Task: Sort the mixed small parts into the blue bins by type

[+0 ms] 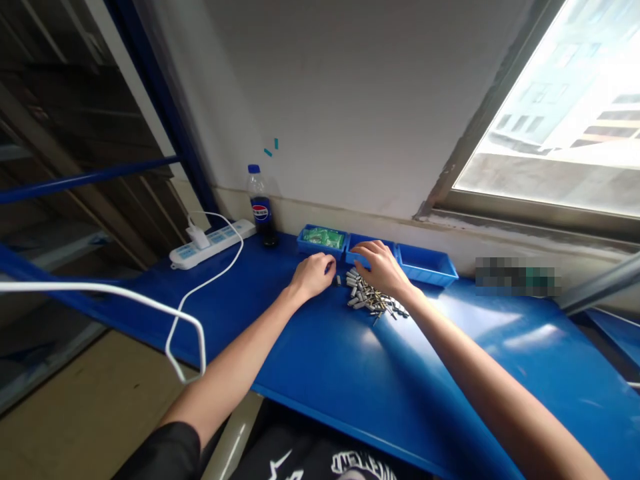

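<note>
Parts (363, 295), small metal cylinders and thin brass-coloured pins, lie in a loose heap on the desk (320, 360), in front of me and just short of a row of bins. One loose cylinder (339, 281) sits a little apart, between the heap and my left grip (314, 275). That grip is curled low over the desk, thumb side toward the heap; its fingertips are hidden, so I cannot tell whether they meet or pinch anything. My right grip (383, 265) hangs over the back of the heap, in front of the middle bin (353, 259), thumb and fingers apart; whether a fingertip touches a part I cannot tell.

Along the back, the left bin (320, 251) holds green packets (324, 237), and the right bin (427, 274) stands beyond my right wrist. All three bins are blue, like the desk. Left of them a bottle (261, 212) with a blue cap stands upright, dark drink in its lower part. Beside it lies a power strip (215, 244) with a white plug (197, 236) in it; a white cord (200, 285) loops across the desk and off to my left. Behind rises the wall (350, 120), with a window (560, 133) on the right.
</note>
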